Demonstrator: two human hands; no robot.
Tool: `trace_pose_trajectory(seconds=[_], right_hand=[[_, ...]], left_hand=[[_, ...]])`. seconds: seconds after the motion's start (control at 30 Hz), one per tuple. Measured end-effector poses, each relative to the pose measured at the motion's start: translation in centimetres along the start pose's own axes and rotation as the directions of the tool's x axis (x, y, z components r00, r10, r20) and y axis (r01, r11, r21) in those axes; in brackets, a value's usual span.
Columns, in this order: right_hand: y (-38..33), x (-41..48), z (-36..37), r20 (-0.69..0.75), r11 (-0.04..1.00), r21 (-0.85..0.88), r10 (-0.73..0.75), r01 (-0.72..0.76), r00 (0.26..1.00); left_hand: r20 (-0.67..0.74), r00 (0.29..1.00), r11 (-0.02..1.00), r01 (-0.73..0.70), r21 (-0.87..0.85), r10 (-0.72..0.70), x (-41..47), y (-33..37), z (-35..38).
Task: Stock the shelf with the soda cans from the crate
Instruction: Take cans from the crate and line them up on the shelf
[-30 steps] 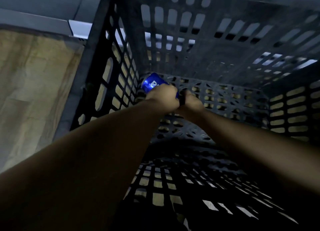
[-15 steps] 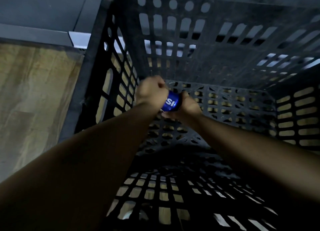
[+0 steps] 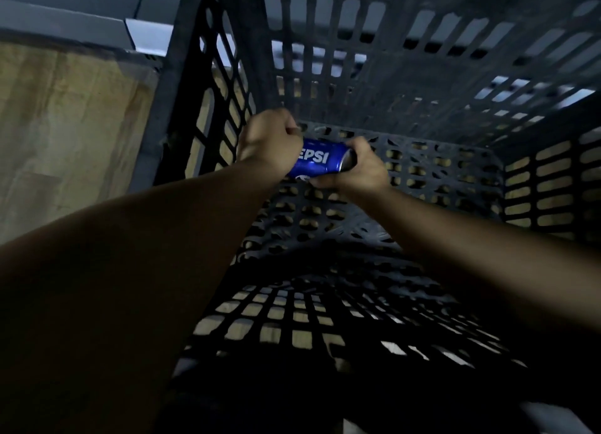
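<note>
Both my arms reach down into a deep black perforated crate (image 3: 374,62). A blue Pepsi soda can (image 3: 320,162) lies sideways between my hands, just above the crate's floor. My left hand (image 3: 270,142) curls round the can's left end. My right hand (image 3: 362,170) grips its right end, fingers over the rim and thumb beneath. No other can shows in the crate. The shelf's stocked levels are out of view.
The crate's walls rise close on all sides. A grey metal shelf edge (image 3: 74,23) runs across the upper left, outside the crate. Wood-pattern floor (image 3: 65,134) lies to the left of the crate.
The can was at the crate's far left corner under my left hand. Both hands now hold it sideways, lifted slightly and nearer to me, with more of its label showing.
</note>
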State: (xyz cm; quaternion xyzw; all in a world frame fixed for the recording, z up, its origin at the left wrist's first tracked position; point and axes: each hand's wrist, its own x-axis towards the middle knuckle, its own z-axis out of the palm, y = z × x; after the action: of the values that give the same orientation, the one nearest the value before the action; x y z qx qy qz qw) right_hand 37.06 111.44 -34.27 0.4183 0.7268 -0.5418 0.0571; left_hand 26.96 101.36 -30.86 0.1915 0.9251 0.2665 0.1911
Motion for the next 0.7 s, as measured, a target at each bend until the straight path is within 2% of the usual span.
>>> trace_pose_trajectory(seconds=[0.17, 0.3, 0.4, 0.53, 0.7], right_hand=[[-1.9, -3.8, -0.9, 0.012, 0.998, 0.017, 0.057, -0.057, 0.998], [-3.8, -8.0, -2.6, 0.094, 0.995, -0.062, 0.082, -0.076, 0.992], [-6.9, -11.4, -4.6, 0.127, 0.993, -0.090, 0.092, -0.081, 0.988], [-11.6, -15.8, -8.0, 0.140, 0.990, -0.114, 0.100, -0.084, 0.985], [-18.4, -20.3, -11.7, 0.135, 0.991, -0.110, 0.092, -0.078, 0.986]], left_hand=[[0.036, 0.998, 0.999, 0.042, 0.006, -0.042, -3.3, 0.2, -2.4], [0.213, 0.966, 0.989, 0.132, 0.064, -0.143, -6.9, 1.3, -5.1], [0.305, 0.913, 0.961, 0.273, 0.035, -0.270, -9.3, 3.0, -7.6], [0.335, 0.852, 0.879, 0.462, -0.120, -0.402, -10.9, 5.6, -11.6], [0.324, 0.818, 0.824, 0.542, -0.164, -0.474, -12.5, 9.5, -15.9]])
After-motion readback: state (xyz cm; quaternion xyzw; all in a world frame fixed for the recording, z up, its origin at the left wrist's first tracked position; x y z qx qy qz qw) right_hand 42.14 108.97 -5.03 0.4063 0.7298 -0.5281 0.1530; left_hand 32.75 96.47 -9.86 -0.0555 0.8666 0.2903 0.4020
